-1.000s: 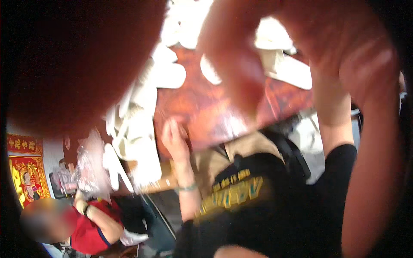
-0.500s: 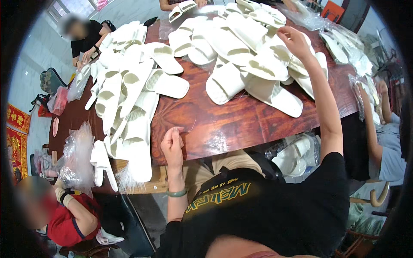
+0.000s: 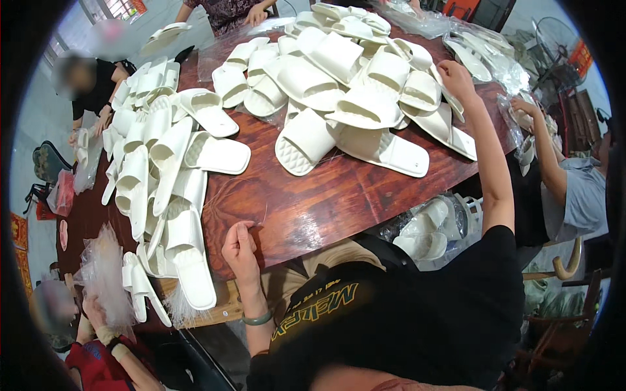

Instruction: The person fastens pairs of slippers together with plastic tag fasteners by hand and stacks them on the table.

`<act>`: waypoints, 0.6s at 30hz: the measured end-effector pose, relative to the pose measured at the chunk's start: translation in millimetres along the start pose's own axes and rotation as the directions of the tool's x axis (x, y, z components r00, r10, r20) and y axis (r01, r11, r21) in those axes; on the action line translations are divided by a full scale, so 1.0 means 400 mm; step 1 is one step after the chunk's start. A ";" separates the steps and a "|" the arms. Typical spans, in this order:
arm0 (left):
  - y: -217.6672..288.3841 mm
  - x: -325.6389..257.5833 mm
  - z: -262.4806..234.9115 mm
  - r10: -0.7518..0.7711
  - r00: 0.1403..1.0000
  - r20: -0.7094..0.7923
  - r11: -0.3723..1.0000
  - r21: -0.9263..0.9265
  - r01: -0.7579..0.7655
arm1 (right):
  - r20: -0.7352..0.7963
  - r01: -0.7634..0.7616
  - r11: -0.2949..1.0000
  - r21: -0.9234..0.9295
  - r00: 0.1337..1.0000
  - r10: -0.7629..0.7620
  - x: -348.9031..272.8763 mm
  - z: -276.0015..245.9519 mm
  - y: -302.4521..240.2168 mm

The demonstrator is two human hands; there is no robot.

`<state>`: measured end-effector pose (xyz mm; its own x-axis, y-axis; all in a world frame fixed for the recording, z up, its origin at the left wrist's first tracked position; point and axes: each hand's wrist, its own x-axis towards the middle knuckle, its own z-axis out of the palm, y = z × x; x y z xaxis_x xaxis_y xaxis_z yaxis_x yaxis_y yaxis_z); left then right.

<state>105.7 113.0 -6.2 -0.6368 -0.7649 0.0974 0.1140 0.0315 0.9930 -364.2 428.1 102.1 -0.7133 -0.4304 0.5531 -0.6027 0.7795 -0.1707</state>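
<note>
White open-toed slippers [image 3: 313, 81] lie in a large heap on the reddish-brown wooden table. My right hand [image 3: 458, 83] is at the heap's right side, its bent fingers closed on the edge of a tilted white slipper [image 3: 450, 96]; its fingertips are partly hidden. Over the table's near edge, my left hand [image 3: 241, 253] is closed, thumb against the fingers. A thin pale strand rises from that pinch, barely visible. A second pile of white slippers [image 3: 156, 156] stretches along the table's left side, beyond my left hand.
Clear plastic bags [image 3: 104, 274] and a bundle of thin clear strands [image 3: 186, 309] are at the left edge. Bagged slippers [image 3: 424, 231] sit below the near edge. Co-workers occupy the left, far and right sides. Wrapped slippers [image 3: 482, 55] lie far right.
My view has shifted, moving the table leftward in the picture. My right hand has lowered and moved right along the heap, onto a slipper. My left hand stays pinched. A far person has raised a slipper.
</note>
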 end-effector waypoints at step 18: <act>-0.005 -0.064 0.187 0.120 0.962 0.247 0.967 0.189 -0.169 | 0.465 -0.401 0.862 0.309 0.855 0.230 0.136 0.077 0.242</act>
<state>64.6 180.6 -5.6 -0.7873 -0.5725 0.2291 0.0741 0.2810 0.9568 -472.4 466.2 90.7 -0.9150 -0.3999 0.0542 -0.3445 0.7040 -0.6210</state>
